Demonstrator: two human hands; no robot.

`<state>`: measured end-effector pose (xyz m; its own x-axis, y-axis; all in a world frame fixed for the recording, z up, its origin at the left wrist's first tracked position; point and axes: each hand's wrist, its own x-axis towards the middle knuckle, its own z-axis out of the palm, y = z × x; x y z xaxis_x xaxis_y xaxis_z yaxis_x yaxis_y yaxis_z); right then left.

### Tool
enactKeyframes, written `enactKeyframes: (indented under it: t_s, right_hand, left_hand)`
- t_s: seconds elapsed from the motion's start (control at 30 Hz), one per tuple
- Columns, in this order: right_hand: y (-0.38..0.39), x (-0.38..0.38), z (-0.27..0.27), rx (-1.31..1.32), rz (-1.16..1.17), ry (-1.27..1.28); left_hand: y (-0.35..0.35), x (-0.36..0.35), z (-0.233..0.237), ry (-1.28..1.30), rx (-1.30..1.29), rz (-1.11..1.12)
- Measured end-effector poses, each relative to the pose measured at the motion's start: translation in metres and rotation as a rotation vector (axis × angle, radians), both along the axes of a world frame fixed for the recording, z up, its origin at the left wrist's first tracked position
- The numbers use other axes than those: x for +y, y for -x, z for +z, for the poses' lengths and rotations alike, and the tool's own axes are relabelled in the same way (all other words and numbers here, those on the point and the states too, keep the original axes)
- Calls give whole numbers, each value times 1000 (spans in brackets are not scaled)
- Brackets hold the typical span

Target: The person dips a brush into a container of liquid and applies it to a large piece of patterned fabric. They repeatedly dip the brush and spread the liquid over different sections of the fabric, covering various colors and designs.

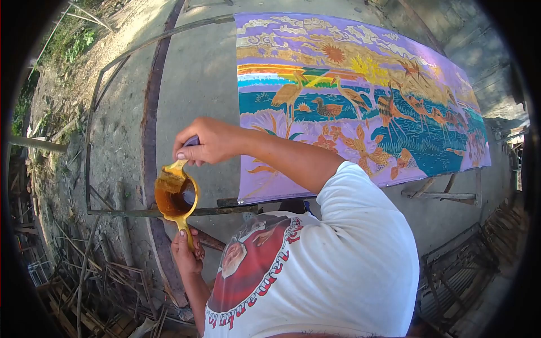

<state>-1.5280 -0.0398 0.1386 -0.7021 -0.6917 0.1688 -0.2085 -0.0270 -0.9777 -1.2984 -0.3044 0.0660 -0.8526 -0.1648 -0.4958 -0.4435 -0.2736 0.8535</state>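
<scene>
My right hand [205, 142] is closed round the handle of a wide flat brush [171, 181] with a dark purple handle end. The brush's bristles point down inside a yellow dipper [196, 197], against its inner wall. Brown liquid [185, 201] lies in the dipper's bottom. Below it, my left hand [187, 253] grips the dipper's yellow handle, fingers wrapped round. Beyond my right arm, a painted cloth [338, 101] is stretched flat, with birds, flowers, water, a rainbow and clouds on lavender. Both hands are apart from the cloth.
A dark wooden beam [151, 107] runs beside the cloth. Thin poles form a frame [93, 141] at the left. Stacked sticks and wood [107, 276] lie at the lower left, with more wood [490, 242] at the right. Grey ground [194, 73] shows between beam and cloth.
</scene>
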Motion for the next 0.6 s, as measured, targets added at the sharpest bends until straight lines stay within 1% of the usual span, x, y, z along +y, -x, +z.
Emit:
enactKeyframes:
  t_s: [0.07,0.1,0.17,0.2,0.27,0.3,0.37,0.4,0.47,0.5,0.57,0.6]
  right_hand:
    - [-11,-20,-9,507,51,-156]
    - [-16,-25,-11,507,41,-160]
    - [-24,-29,-14,530,113,-409]
    - [-23,-28,-21,529,106,-413]
    - [-20,-23,-31,526,-12,-296]
    - [-18,-19,-36,524,-11,-298]
    - [-15,-3,-35,-20,-110,-97]
    - [-13,4,-41,-19,-108,-99]
    - [-6,17,-61,-436,-248,252]
    - [-1,26,-69,-436,-243,254]
    - [11,50,-86,-647,-408,586]
    - [19,63,-95,-652,-479,657]
  left_hand:
    - [12,6,0,1,6,-39]
    - [18,9,-1,-3,21,-64]
    - [26,17,-2,-10,37,-98]
    - [31,22,-3,5,35,-92]
    - [41,30,-4,19,35,-85]
    - [45,32,-4,11,22,-85]
    - [54,37,-7,1,9,-84]
    - [58,37,-10,-13,12,-86]
    - [66,40,-13,-24,18,-84]
    - [69,41,-14,-23,26,-82]
    - [71,40,-14,-20,35,-78]
    - [71,39,-15,-19,38,-78]
